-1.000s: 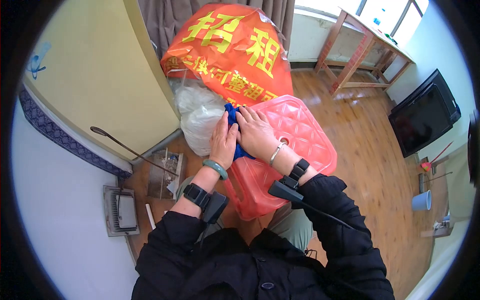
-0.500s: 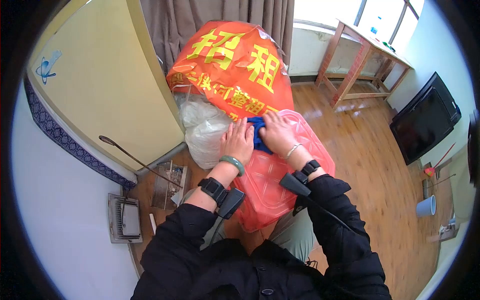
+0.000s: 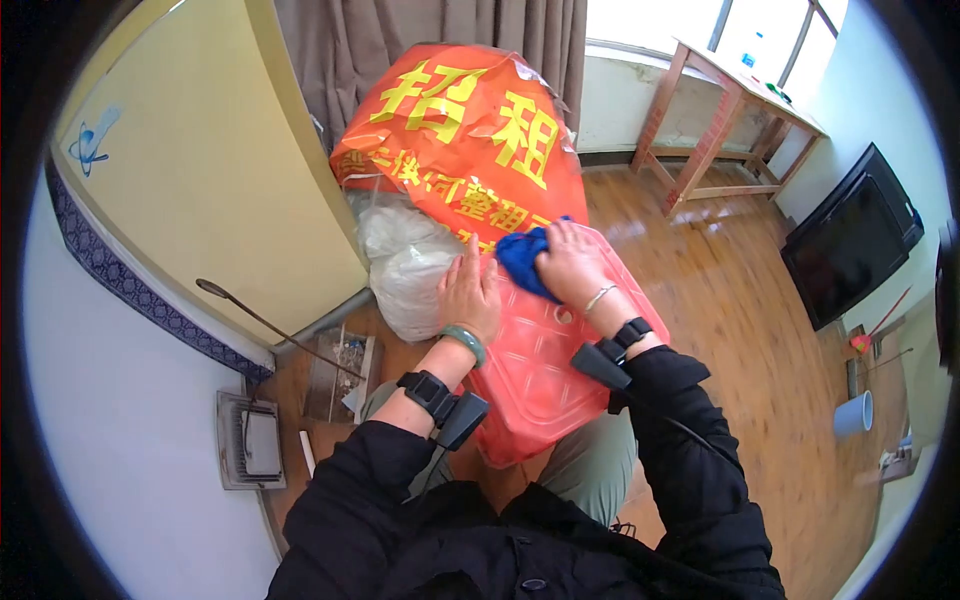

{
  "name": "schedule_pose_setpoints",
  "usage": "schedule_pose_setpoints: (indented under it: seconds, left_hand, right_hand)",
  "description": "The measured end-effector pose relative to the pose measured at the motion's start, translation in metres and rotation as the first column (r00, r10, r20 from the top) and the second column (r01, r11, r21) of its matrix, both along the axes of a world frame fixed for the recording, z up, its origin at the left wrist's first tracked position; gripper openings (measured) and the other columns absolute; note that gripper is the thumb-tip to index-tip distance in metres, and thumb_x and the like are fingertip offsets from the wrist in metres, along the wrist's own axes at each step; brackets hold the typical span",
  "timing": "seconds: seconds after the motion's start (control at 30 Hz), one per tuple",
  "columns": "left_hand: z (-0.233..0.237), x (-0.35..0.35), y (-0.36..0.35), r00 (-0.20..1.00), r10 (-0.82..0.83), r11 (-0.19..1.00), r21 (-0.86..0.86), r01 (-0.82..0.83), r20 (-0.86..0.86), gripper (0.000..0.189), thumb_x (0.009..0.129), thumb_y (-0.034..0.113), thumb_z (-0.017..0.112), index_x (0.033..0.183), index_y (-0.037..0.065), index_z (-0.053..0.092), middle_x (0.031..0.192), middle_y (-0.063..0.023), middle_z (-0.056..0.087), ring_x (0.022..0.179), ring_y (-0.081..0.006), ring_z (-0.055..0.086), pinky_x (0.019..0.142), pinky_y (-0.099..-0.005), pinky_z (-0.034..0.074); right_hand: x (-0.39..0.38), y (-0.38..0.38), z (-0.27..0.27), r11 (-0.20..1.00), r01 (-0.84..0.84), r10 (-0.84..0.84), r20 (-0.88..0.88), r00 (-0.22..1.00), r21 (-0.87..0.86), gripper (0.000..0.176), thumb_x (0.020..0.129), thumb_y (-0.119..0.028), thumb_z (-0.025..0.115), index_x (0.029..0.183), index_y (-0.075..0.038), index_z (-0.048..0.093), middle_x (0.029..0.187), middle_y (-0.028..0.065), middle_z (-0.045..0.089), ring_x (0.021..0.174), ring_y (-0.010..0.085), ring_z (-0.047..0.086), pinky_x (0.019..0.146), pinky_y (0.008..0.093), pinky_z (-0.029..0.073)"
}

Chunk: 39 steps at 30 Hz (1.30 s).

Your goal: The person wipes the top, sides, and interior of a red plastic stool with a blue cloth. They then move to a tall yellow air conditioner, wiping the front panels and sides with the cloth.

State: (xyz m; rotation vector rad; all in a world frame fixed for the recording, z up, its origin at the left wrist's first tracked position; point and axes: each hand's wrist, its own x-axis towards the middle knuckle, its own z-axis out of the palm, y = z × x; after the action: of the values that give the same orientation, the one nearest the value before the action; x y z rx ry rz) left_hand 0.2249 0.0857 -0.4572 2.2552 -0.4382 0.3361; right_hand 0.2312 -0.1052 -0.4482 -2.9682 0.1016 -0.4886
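Observation:
A translucent red plastic box with a ridged lid (image 3: pixel 530 370) rests at my knees. On its far part my right hand (image 3: pixel 575 268) is closed on a crumpled blue cloth (image 3: pixel 527 262), which lies against the lid. My left hand (image 3: pixel 469 300) lies flat at the lid's left edge, its fingers extended and holding nothing. Just beyond the lid is a large red sheet with yellow characters (image 3: pixel 450 130), draped over something hidden. A white plastic bag (image 3: pixel 405 265) sits left of my left hand.
A wooden frame table (image 3: pixel 690 150) stands by the window. At the right are a black television (image 3: pixel 850 240) and a blue bucket (image 3: pixel 853 413). A heater (image 3: pixel 250 440), a clear bin (image 3: pixel 340 370) and a pale yellow door panel (image 3: pixel 210 150) are at the left.
My right hand has moved slightly right with the blue cloth, which now shows more fully. My left hand has shifted a little left and nearer to me, away from the cloth.

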Motion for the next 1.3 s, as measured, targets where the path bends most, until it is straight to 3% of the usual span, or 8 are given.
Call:
schedule_pose_setpoints:
  seconds: [0.13, 0.2, 0.37, 0.47, 0.63, 0.73, 0.97, 1.3]
  left_hand:
    - [0.0, 0.002, 0.003, 0.999, -0.031, 0.997, -0.072, 0.029, -0.019, 0.055, 0.099, 0.037, 0.04, 0.145, 0.008, 0.036, 0.135, -0.0212, 0.051, 0.126, -0.0364, 0.047, 0.104, -0.0477, 0.031]
    - [-0.005, 0.005, 0.004, 0.997, -0.017, 0.994, -0.107, 0.025, 0.072, 0.053, 0.099, 0.037, 0.04, 0.144, 0.008, 0.038, 0.137, -0.0219, 0.049, 0.128, -0.036, 0.046, 0.105, -0.0473, 0.03]
    - [-0.009, 0.003, 0.003, 0.992, 0.034, 0.999, 0.011, -0.036, 0.126, 0.052, 0.099, 0.038, 0.04, 0.142, 0.008, 0.04, 0.146, -0.0224, 0.039, 0.13, -0.0356, 0.043, 0.107, -0.0466, 0.028]
    - [-0.006, 0.002, 0.001, 0.994, 0.049, 0.997, 0.047, -0.054, 0.101, 0.053, 0.099, 0.039, 0.04, 0.142, 0.008, 0.04, 0.148, -0.0222, 0.036, 0.131, -0.0352, 0.042, 0.108, -0.0467, 0.027]
    - [-0.004, -0.001, -0.003, 0.993, 0.074, 0.984, 0.153, -0.087, 0.088, 0.055, 0.098, 0.042, 0.041, 0.143, 0.01, 0.04, 0.148, -0.0193, 0.039, 0.132, -0.0332, 0.041, 0.109, -0.0481, 0.025]
    - [-0.006, -0.002, -0.004, 0.995, 0.071, 0.968, 0.237, -0.084, 0.063, 0.055, 0.098, 0.043, 0.042, 0.143, 0.011, 0.041, 0.145, -0.0161, 0.044, 0.133, -0.0327, 0.041, 0.109, -0.0481, 0.025]
    - [-0.007, -0.001, -0.002, 0.995, 0.058, 0.962, 0.262, -0.077, 0.077, 0.053, 0.099, 0.042, 0.041, 0.142, 0.012, 0.041, 0.141, -0.015, 0.049, 0.132, -0.0326, 0.041, 0.109, -0.0481, 0.025]
    - [-0.014, 0.002, -0.002, 0.993, 0.052, 0.966, 0.246, -0.077, 0.103, 0.052, 0.098, 0.043, 0.042, 0.141, 0.013, 0.044, 0.14, -0.0137, 0.05, 0.132, -0.0324, 0.041, 0.109, -0.048, 0.025]
  right_hand:
    - [-0.017, 0.063, 0.002, 0.956, -0.277, 0.276, 0.021, 0.961, 0.099, 0.051, 0.086, -0.028, 0.049, 0.127, 0.003, 0.051, 0.136, 0.0195, 0.051, 0.131, 0.0334, 0.043, 0.11, 0.0452, 0.031]
    - [-0.026, 0.077, -0.002, 0.907, -0.403, 0.412, 0.062, 0.909, -0.123, 0.051, 0.087, -0.026, 0.05, 0.128, 0.003, 0.051, 0.136, 0.0197, 0.05, 0.132, 0.0329, 0.042, 0.109, 0.0456, 0.031]
    - [-0.027, 0.071, 0.003, 0.913, -0.401, 0.406, 0.066, 0.912, -0.072, 0.049, 0.087, -0.026, 0.05, 0.127, 0.001, 0.052, 0.136, 0.0186, 0.05, 0.132, 0.0319, 0.042, 0.109, 0.0469, 0.03]
    - [-0.022, 0.058, 0.01, 0.94, -0.329, 0.324, 0.071, 0.943, 0.085, 0.046, 0.086, -0.027, 0.049, 0.123, 0.0, 0.055, 0.134, 0.0171, 0.052, 0.13, 0.0303, 0.044, 0.108, 0.0484, 0.031]
    - [-0.016, -0.006, 0.008, 1.0, -0.023, 0.022, 0.089, 0.996, 0.016, 0.044, 0.085, -0.028, 0.048, 0.119, -0.002, 0.056, 0.131, 0.016, 0.054, 0.128, 0.0303, 0.046, 0.106, 0.0476, 0.034]
    - [-0.031, -0.041, 0.009, 0.997, 0.078, -0.078, 0.001, 0.997, -0.002, 0.05, 0.088, -0.029, 0.044, 0.129, 0.0, 0.052, 0.137, 0.0182, 0.05, 0.131, 0.0309, 0.043, 0.108, 0.0473, 0.032]
    - [-0.086, -0.058, 0.003, 0.998, 0.056, -0.055, -0.009, 0.998, 0.027, 0.056, 0.09, -0.031, 0.044, 0.134, 0.004, 0.047, 0.14, 0.0242, 0.045, 0.134, 0.0334, 0.04, 0.11, 0.0484, 0.03]
    - [-0.172, -0.012, 0.012, 0.998, -0.063, 0.062, 0.021, 0.998, 0.025, 0.056, 0.082, -0.027, 0.054, 0.13, 0.002, 0.051, 0.139, 0.0206, 0.049, 0.133, 0.0324, 0.042, 0.112, 0.046, 0.028]
